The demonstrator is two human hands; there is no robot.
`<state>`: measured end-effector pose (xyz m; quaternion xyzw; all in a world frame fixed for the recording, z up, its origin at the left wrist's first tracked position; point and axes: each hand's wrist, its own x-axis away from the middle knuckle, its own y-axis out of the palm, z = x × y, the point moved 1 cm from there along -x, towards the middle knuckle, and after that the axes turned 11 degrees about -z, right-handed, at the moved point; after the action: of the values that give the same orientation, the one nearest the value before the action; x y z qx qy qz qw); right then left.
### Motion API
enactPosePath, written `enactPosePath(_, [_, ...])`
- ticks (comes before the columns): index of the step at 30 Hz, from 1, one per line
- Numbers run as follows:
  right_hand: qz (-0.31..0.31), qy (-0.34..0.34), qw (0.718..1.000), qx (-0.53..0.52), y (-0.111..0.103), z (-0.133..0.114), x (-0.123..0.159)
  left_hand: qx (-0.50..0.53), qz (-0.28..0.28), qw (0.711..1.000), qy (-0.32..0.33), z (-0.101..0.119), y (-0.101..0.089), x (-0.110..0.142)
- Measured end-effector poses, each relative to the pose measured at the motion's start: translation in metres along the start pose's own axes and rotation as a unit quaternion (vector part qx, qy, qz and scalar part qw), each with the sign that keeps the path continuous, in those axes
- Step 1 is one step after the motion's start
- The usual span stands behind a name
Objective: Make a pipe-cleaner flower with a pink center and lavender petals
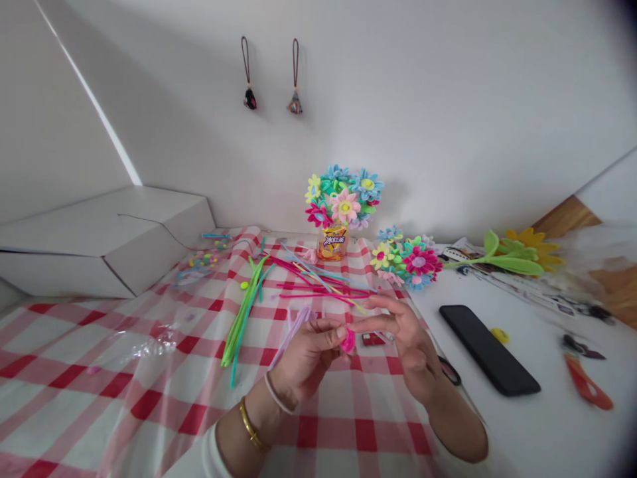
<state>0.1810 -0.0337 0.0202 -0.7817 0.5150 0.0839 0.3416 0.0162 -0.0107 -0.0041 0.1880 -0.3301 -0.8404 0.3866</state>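
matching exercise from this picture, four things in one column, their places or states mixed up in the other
1. small bright pink piece
2. black rectangular phone
3. large white box
4. orange-labelled container

A. at the far left
B. holding colourful fuzzy flowers
C. in the fingers of the left hand
D. on the smooth white surface at right

Pairs: 1-C, 2-D, 3-A, 4-B

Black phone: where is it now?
Head view, right side: the black phone lies on the white surface, just right of the right hand, beside a small yellow piece.
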Motion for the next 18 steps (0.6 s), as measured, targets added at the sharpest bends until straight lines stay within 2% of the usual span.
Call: enactPosePath(18, [-0.008, 0.003, 1.000, 0.003, -0.0004, -0.0023, -0.0007, -0.004, 0.007, 1.000, -0.003, 0.0002, 0.0010, 0.0001])
